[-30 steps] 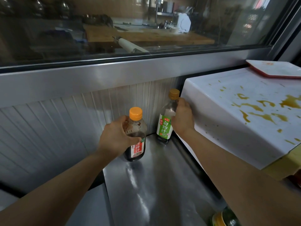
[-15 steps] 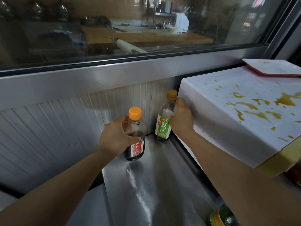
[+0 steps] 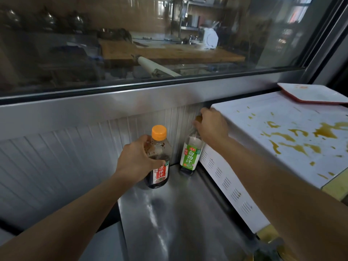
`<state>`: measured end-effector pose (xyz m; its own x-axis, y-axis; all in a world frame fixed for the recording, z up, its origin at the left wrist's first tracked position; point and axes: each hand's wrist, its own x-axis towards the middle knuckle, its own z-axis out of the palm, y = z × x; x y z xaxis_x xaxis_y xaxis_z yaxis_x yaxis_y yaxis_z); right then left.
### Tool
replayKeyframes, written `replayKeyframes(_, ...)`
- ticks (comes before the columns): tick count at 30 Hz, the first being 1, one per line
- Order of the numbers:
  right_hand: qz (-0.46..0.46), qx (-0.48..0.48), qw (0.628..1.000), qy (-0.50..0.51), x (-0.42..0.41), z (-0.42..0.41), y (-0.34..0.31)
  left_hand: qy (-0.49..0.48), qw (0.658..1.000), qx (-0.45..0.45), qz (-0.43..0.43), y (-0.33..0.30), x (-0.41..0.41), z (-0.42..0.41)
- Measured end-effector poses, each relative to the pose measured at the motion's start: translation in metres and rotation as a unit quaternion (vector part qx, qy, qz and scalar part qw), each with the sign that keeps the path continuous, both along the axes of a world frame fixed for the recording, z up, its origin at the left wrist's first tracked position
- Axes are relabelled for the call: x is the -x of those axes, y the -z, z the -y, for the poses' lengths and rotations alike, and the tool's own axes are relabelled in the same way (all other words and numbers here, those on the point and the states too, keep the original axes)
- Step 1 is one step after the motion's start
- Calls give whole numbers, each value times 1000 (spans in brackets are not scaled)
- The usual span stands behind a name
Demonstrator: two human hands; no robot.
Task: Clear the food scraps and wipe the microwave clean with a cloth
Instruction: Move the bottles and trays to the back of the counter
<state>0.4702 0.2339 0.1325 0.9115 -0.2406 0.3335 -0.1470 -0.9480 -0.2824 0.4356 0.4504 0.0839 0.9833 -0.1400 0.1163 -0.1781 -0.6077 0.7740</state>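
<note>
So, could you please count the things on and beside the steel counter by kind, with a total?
Sauce bottles: 2, the red-label bottle held by the left hand and the green-label bottle held at its neck by the right hand
Microwave: 1, the white microwave, its top stained with sauce
Tray: 1, the red-rimmed tray on top of it
Total: 4

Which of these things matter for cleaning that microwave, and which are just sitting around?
Part of the job:
microwave
sauce stains on its top

Just lying about:
red-label bottle, in the left hand
green-label bottle, in the right hand
tray
</note>
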Motion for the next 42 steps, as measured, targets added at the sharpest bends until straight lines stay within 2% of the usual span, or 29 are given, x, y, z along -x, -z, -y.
replayKeyframes(4, -71, 10, 997, -4, -9, 2, -9, 2, 1000, -4, 0, 4, -1, -3)
replayKeyframes(16, -60, 3, 994, -93, -7, 7, -11, 2, 1000, -8, 0, 11, -3, -3)
replayKeyframes(42, -70, 8, 993, -99, 3, 12, -8, -8, 1000, -11, 5, 25, -11, 16)
